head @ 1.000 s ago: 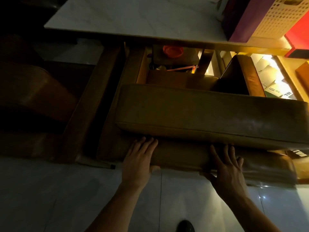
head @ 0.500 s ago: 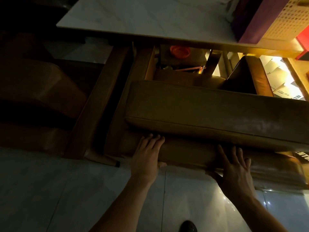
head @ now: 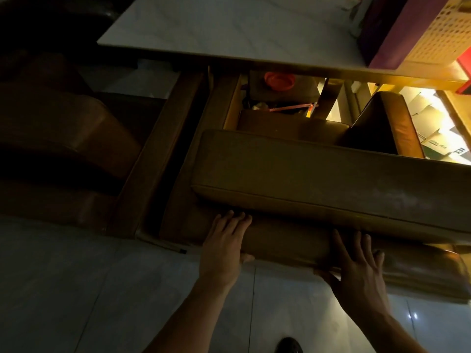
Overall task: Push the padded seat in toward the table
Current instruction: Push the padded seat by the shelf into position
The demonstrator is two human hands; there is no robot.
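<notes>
Mid-push; long tan padded leather seat (head: 318, 179) sits on the floor, partly under the white marble-topped table (head: 229, 29); left hand (head: 224, 248) and right hand (head: 356, 271) flat, unclenched against its near edge, grasping nothing; next: steady, even forward pressure.

Dim room, glossy pale floor tiles (head: 76, 289), white marble-topped table (head: 229, 29), dark wooden chair (head: 63, 138) at left, warm yellow light beyond the table at right, perforated cream basket (head: 443, 34)

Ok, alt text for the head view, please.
Both hands, left hand and right hand, press flat against the near side of a brown padded seat on a tiled floor. A pale marble table lies beyond.
</notes>
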